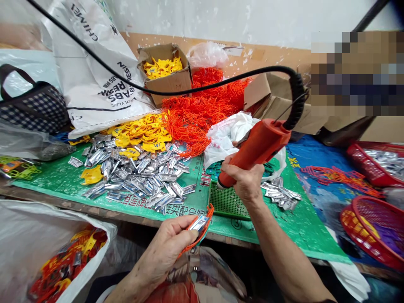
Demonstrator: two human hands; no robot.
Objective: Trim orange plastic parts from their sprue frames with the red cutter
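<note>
My right hand grips an orange electric screwdriver with a black cord, its tip pointing down at a small green perforated tray on the green mat. Low and near me, my left hand pinches an orange plastic frame with a silver metal piece laid in it. A large heap of the same silver metal pieces lies to the left on the mat, and a smaller pile sits just right of my right hand.
Yellow plastic parts and tangled orange frames are heaped behind, with a cardboard box of yellow parts. A white bag of assembled pieces hangs lower left. Red baskets stand at right.
</note>
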